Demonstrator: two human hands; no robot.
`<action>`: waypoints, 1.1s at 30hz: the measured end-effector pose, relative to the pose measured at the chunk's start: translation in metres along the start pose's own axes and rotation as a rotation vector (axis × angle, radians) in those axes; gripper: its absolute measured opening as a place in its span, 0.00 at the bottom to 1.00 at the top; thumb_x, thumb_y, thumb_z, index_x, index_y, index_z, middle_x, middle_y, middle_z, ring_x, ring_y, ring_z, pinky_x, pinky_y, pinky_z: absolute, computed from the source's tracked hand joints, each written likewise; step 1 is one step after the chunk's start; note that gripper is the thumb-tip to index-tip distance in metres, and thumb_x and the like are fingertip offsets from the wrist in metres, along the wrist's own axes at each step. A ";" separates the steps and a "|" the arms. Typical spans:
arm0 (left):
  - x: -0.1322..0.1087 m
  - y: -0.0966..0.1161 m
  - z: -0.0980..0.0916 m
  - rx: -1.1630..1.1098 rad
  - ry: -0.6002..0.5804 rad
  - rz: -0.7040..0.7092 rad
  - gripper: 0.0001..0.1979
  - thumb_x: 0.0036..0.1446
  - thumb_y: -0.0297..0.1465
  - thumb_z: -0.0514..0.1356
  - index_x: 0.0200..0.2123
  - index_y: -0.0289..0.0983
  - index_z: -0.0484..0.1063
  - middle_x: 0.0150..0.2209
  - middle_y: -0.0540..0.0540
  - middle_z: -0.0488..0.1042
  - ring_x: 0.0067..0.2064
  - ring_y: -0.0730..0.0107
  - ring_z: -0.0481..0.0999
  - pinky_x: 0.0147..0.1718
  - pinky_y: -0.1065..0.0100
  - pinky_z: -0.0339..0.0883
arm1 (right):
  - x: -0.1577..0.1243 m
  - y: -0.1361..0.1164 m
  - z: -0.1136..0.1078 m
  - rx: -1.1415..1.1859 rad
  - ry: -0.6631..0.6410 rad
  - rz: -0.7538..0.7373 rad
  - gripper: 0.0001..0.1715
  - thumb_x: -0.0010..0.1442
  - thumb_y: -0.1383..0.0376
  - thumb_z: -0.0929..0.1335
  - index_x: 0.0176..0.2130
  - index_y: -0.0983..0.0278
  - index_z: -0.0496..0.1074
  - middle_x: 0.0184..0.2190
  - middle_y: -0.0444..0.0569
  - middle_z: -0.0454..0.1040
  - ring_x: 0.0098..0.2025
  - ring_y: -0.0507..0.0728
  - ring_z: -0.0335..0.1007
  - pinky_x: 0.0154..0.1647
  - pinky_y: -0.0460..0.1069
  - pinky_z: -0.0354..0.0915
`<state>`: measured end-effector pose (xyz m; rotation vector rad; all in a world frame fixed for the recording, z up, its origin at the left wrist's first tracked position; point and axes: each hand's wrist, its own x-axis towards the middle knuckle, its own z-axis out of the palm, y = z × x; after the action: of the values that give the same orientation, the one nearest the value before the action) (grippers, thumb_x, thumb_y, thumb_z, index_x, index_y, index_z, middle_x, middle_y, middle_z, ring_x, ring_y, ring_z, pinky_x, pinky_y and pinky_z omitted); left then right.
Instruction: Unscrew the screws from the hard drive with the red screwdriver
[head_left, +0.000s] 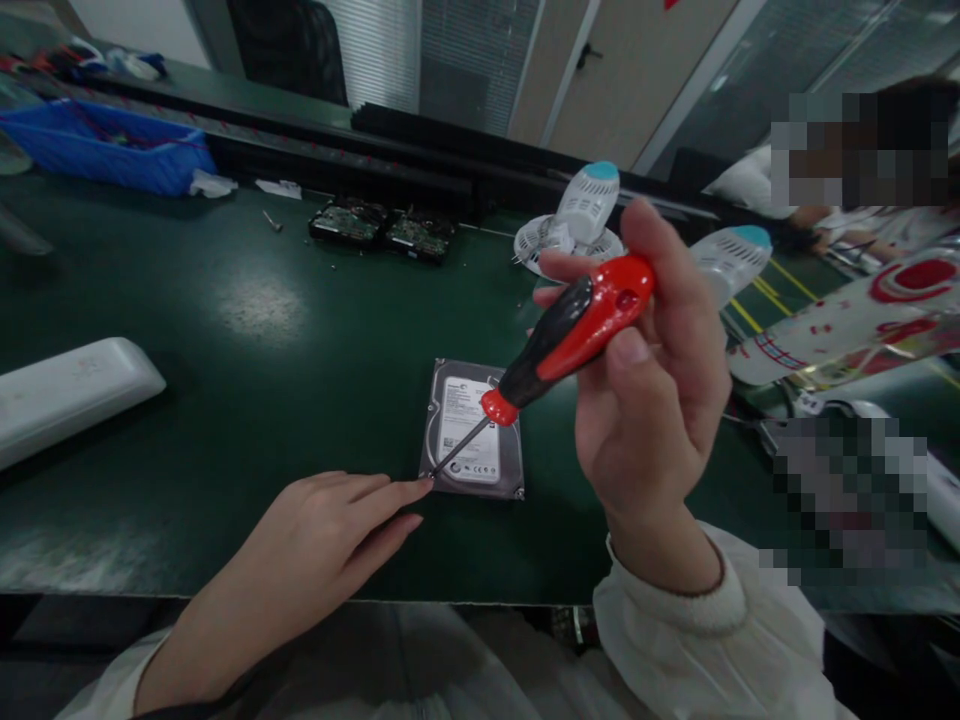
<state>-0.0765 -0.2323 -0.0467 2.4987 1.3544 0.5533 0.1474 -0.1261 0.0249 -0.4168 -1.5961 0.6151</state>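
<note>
A hard drive with a white label lies flat on the dark green table. My right hand is closed round the red and black handle of a screwdriver. Its thin shaft slants down to the left, and the tip rests at the drive's near left corner. My left hand lies flat on the table with fingers stretched out. Its fingertips touch the drive's near left corner, right by the screwdriver tip.
Two more drives with circuit boards up lie at the table's back. A blue bin stands far left, a white bar at the left edge. White fan-like devices sit behind my right hand. Another person is at the far right.
</note>
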 end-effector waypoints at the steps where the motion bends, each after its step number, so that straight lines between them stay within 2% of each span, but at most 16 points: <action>1: 0.000 0.000 0.000 0.001 -0.005 -0.005 0.16 0.73 0.35 0.52 0.56 0.42 0.75 0.43 0.47 0.83 0.38 0.65 0.83 0.36 0.63 0.76 | 0.000 0.001 0.000 -0.014 0.012 -0.015 0.26 0.61 0.60 0.67 0.59 0.52 0.72 0.59 0.44 0.72 0.55 0.57 0.75 0.52 0.52 0.76; 3: 0.000 0.000 0.000 0.002 -0.009 -0.006 0.16 0.73 0.35 0.52 0.56 0.42 0.75 0.43 0.47 0.83 0.37 0.65 0.83 0.35 0.63 0.76 | 0.000 0.001 -0.001 -0.080 0.063 -0.040 0.25 0.58 0.60 0.70 0.56 0.51 0.75 0.51 0.45 0.75 0.46 0.55 0.76 0.45 0.50 0.76; 5: -0.001 0.000 0.001 0.006 -0.008 -0.005 0.16 0.73 0.35 0.53 0.56 0.42 0.75 0.43 0.47 0.83 0.38 0.65 0.82 0.36 0.63 0.75 | 0.000 0.001 -0.001 -0.123 0.076 -0.025 0.24 0.56 0.58 0.72 0.53 0.49 0.76 0.48 0.45 0.74 0.43 0.55 0.74 0.42 0.51 0.76; 8: -0.002 0.000 0.001 0.012 0.000 -0.008 0.16 0.73 0.34 0.53 0.57 0.42 0.75 0.44 0.46 0.83 0.39 0.65 0.82 0.38 0.63 0.75 | 0.000 0.000 -0.002 -0.064 0.012 0.009 0.26 0.59 0.58 0.67 0.57 0.47 0.73 0.59 0.43 0.71 0.57 0.59 0.74 0.52 0.54 0.76; 10: -0.002 0.000 0.002 0.009 -0.007 -0.013 0.16 0.73 0.34 0.52 0.58 0.43 0.74 0.44 0.47 0.83 0.39 0.65 0.82 0.38 0.63 0.75 | 0.000 -0.001 -0.001 -0.036 -0.013 0.009 0.28 0.60 0.59 0.66 0.59 0.48 0.71 0.63 0.41 0.69 0.60 0.60 0.72 0.55 0.55 0.76; 12: -0.002 0.000 0.002 0.003 -0.012 -0.006 0.16 0.73 0.34 0.52 0.58 0.43 0.74 0.44 0.48 0.83 0.39 0.65 0.82 0.38 0.62 0.74 | 0.000 -0.002 0.000 -0.080 0.026 -0.004 0.27 0.58 0.60 0.69 0.57 0.48 0.73 0.59 0.42 0.71 0.53 0.58 0.74 0.51 0.54 0.76; 14: -0.002 0.000 0.002 -0.002 -0.010 0.000 0.15 0.73 0.34 0.53 0.58 0.43 0.73 0.43 0.48 0.82 0.38 0.66 0.82 0.37 0.63 0.74 | 0.000 -0.002 0.001 -0.123 0.095 -0.027 0.25 0.54 0.61 0.72 0.53 0.49 0.77 0.51 0.44 0.73 0.44 0.55 0.72 0.44 0.53 0.75; 16: -0.002 0.001 0.001 -0.004 -0.005 0.001 0.16 0.73 0.33 0.53 0.58 0.43 0.73 0.42 0.48 0.82 0.38 0.66 0.82 0.36 0.63 0.73 | 0.000 -0.003 0.001 -0.105 0.125 -0.001 0.25 0.53 0.58 0.73 0.52 0.49 0.77 0.47 0.46 0.73 0.42 0.56 0.72 0.42 0.53 0.74; 20: -0.003 0.001 0.001 0.004 -0.004 0.001 0.16 0.73 0.33 0.53 0.58 0.43 0.73 0.42 0.48 0.82 0.37 0.66 0.82 0.35 0.64 0.73 | -0.001 -0.002 0.001 -0.027 0.028 0.098 0.30 0.56 0.55 0.68 0.59 0.45 0.72 0.53 0.46 0.76 0.51 0.62 0.75 0.46 0.58 0.77; 22: -0.004 0.000 0.000 0.005 -0.006 -0.001 0.16 0.73 0.34 0.53 0.58 0.43 0.73 0.42 0.48 0.82 0.38 0.66 0.82 0.36 0.64 0.73 | -0.001 -0.002 0.000 -0.094 0.039 0.040 0.29 0.56 0.55 0.68 0.58 0.44 0.72 0.56 0.43 0.74 0.50 0.61 0.75 0.47 0.57 0.78; 25: -0.005 0.000 0.001 0.005 0.006 0.008 0.16 0.73 0.35 0.53 0.58 0.43 0.73 0.43 0.48 0.82 0.38 0.65 0.82 0.36 0.63 0.74 | 0.000 -0.004 -0.001 -0.209 0.102 -0.034 0.25 0.55 0.56 0.71 0.53 0.45 0.76 0.51 0.43 0.75 0.43 0.57 0.73 0.47 0.55 0.77; 27: -0.005 0.000 0.002 0.010 0.013 0.010 0.16 0.73 0.36 0.53 0.58 0.43 0.73 0.43 0.48 0.82 0.38 0.65 0.82 0.36 0.62 0.74 | 0.000 -0.006 0.000 -0.177 0.076 -0.014 0.24 0.55 0.57 0.71 0.53 0.46 0.76 0.53 0.42 0.74 0.46 0.58 0.74 0.50 0.54 0.77; 30: -0.005 -0.001 0.002 0.015 0.010 -0.003 0.16 0.73 0.36 0.53 0.59 0.43 0.72 0.44 0.49 0.82 0.39 0.65 0.82 0.36 0.62 0.74 | 0.000 -0.007 0.000 -0.079 0.000 0.025 0.27 0.59 0.59 0.67 0.57 0.44 0.73 0.64 0.35 0.68 0.60 0.61 0.72 0.54 0.54 0.77; 31: -0.005 -0.001 0.002 0.014 0.008 -0.005 0.16 0.73 0.36 0.52 0.59 0.44 0.72 0.43 0.49 0.82 0.39 0.65 0.82 0.36 0.62 0.74 | 0.000 -0.007 0.001 -0.076 -0.016 0.016 0.27 0.60 0.60 0.66 0.59 0.43 0.72 0.65 0.33 0.67 0.60 0.61 0.72 0.53 0.55 0.78; 33: -0.005 -0.001 0.002 0.011 0.005 0.000 0.16 0.73 0.36 0.52 0.59 0.43 0.72 0.43 0.49 0.82 0.38 0.66 0.82 0.35 0.63 0.74 | 0.000 -0.006 0.000 -0.114 -0.002 -0.030 0.27 0.61 0.59 0.67 0.59 0.44 0.71 0.65 0.34 0.67 0.55 0.58 0.74 0.51 0.54 0.78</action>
<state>-0.0787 -0.2363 -0.0502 2.5077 1.3628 0.5543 0.1477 -0.1311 0.0283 -0.4758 -1.6415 0.5034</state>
